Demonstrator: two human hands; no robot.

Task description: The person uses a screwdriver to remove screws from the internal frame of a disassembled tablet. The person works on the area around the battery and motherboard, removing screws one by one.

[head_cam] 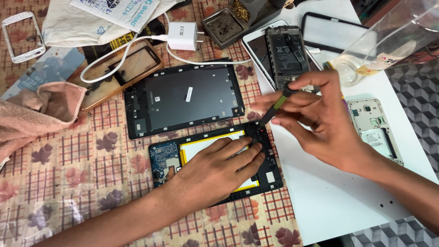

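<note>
The left hand (218, 168) is lying flat, fingers together, pressing on the opened tablet (215, 162) on the patterned tabletop (68, 183). The right hand (315, 119) is pinching its fingers on a green-handled screwdriver (276, 105), tip touching the tablet's upper right corner. The removed back cover (183, 98) is lying just behind.

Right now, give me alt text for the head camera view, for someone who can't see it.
A left hand presses flat on an opened tablet while the right hand holds a green-handled screwdriver to its upper edge. The tablet's dark back cover, a white charger and dismantled phones lie around on a patterned tablecloth.
</note>
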